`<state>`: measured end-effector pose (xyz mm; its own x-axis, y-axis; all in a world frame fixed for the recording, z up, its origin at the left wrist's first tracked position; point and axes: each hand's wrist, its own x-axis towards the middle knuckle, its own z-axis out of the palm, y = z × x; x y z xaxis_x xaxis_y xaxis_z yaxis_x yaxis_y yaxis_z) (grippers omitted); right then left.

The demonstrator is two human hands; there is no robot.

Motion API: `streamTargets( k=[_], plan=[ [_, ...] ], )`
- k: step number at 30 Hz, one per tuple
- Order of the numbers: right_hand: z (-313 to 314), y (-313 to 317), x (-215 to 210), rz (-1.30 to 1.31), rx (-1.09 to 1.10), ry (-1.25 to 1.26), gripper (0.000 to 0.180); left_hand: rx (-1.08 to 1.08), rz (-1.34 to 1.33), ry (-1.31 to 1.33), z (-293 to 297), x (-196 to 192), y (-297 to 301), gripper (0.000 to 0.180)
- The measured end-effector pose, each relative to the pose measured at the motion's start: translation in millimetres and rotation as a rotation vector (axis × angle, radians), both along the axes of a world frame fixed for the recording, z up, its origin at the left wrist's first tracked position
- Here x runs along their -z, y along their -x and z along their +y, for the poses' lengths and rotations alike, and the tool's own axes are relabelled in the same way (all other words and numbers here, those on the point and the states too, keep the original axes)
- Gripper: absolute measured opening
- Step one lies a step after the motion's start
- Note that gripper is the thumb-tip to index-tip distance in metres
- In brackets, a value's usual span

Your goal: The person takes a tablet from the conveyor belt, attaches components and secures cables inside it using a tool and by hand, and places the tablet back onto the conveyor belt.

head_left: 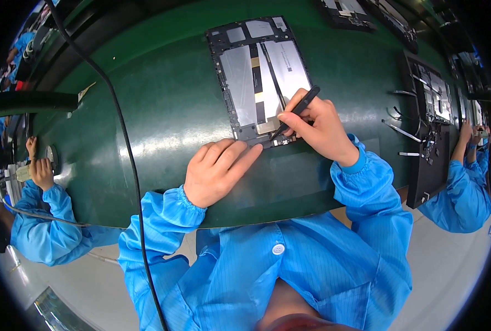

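While right hand (pixel 317 124) grips black tweezers (pixel 298 110), tip (seemingly touching) opened tablet (pixel 259 77) lower edge, left hand (pixel 218 171) flat, fingers loose.

Bright, even overhead light; soft white glare patches on the green tabletop (pixel 162 105) from 9 to 10 o'clock of centre, and a pale sheen on the silver panels of the opened tablet (pixel 259 77) at 12 o'clock. Shadows weak and short, only a faint dark fringe under the hands. Centre sharp; strong fisheye bending curves the tabletop edge, with a black vignette around the rim and smeared, softer detail at 3 and 9 o'clock.
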<state>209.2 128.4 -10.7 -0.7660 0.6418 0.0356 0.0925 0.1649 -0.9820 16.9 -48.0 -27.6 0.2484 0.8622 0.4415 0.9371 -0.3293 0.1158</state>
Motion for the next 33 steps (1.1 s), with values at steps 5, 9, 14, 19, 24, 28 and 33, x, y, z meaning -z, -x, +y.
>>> streamTargets(
  k=[5,9,14,19,24,28,33],
  plan=[
    [-0.2,0.0,0.1,-0.035,-0.005,-0.070,0.017,-0.030,-0.056,0.037,-0.8,-3.1,-4.1,0.049],
    [0.0,1.3,2.0,0.012,0.030,-0.045,0.015,-0.080,-0.081,0.058,9.4,-10.7,-15.5,0.050],
    [5.3,-6.6,24.0,0.197,0.270,-0.179,0.011,-0.016,-0.077,0.057,4.2,-4.1,1.0,0.049],
    [15.4,5.8,32.0,0.413,0.329,0.177,0.012,0.048,-0.148,-0.020,8.2,-2.6,-2.0,0.044],
    [18.1,27.9,8.9,0.375,0.204,0.226,0.024,-0.092,-0.003,-0.018,46.9,-1.8,10.0,0.036],
    [64.8,20.9,-1.6,0.341,0.299,0.065,0.030,-0.328,0.034,-0.181,117.3,7.4,82.6,0.030],
    [164.1,-17.5,51.2,0.163,0.813,-0.425,0.027,-0.579,0.182,-0.385,178.5,26.7,155.6,0.034]
  ],
)
